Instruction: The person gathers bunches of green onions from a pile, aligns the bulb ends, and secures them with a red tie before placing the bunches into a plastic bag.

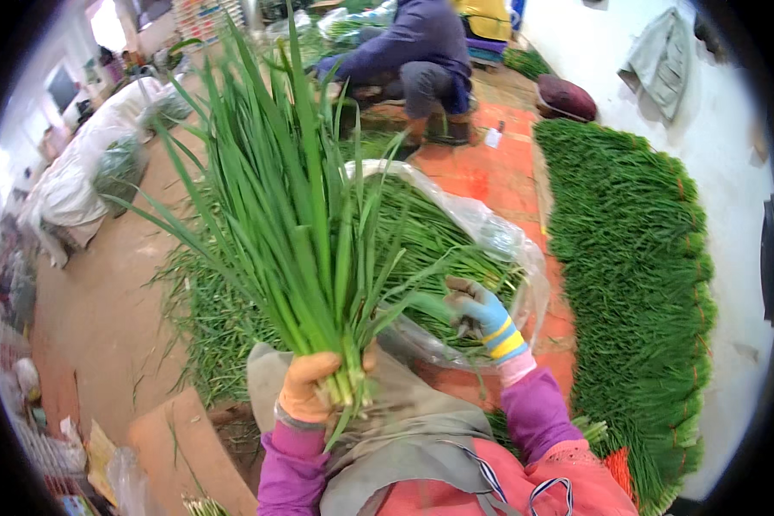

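Note:
My left hand (310, 383), in an orange glove, is closed around the white lower ends of a large bunch of garlic chives (305, 249). The long flat leaves fan upward and outward above my lap. To the right, my right hand (480, 316) wears a grey-palmed glove with blue and yellow bands. Its fingers are bent together on a few loose chive leaves (426, 303), slightly blurred beside the bunch. Behind and below that hand lies an opened clear plastic bag (525, 249) full of more chives.
Bundled chives (628, 301) are stacked in a long row by the right wall. Loose leaves (211, 318) litter the floor at left, near a cardboard piece (181, 447). A crouching person (413, 52) works ahead. Covered sacks (103, 146) line the left; red ties (619, 471) lie at lower right.

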Demonstrator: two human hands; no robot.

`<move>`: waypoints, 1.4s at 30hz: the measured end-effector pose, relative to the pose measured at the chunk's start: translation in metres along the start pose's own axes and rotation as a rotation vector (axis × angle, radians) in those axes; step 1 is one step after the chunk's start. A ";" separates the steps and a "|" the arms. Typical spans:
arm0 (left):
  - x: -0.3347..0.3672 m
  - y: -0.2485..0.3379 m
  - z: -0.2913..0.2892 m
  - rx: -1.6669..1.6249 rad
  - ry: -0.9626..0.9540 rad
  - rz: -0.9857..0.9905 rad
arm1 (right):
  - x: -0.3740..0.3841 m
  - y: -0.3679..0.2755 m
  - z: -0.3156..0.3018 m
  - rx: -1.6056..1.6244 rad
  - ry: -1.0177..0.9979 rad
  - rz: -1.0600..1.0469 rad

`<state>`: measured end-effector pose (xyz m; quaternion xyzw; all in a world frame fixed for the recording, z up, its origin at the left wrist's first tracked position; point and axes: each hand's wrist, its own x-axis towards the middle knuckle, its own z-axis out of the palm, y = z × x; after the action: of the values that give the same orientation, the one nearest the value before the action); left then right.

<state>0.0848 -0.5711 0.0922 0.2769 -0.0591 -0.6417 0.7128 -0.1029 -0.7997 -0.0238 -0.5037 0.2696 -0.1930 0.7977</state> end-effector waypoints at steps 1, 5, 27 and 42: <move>-0.002 0.005 -0.004 0.165 0.079 0.057 | 0.000 -0.008 0.027 0.216 -0.146 -0.027; -0.015 0.014 -0.013 0.521 0.235 0.168 | 0.013 -0.019 0.146 0.322 -0.475 -0.092; -0.253 0.151 -0.118 1.136 0.701 0.902 | 0.017 0.004 0.531 0.169 -0.916 -0.445; -0.317 0.115 -0.277 0.531 0.681 0.873 | 0.037 0.127 0.565 -0.603 -1.528 -0.475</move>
<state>0.2545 -0.1791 -0.0005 0.5848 -0.0940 -0.1292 0.7953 0.2834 -0.3732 0.0482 -0.7294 -0.4154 0.1176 0.5307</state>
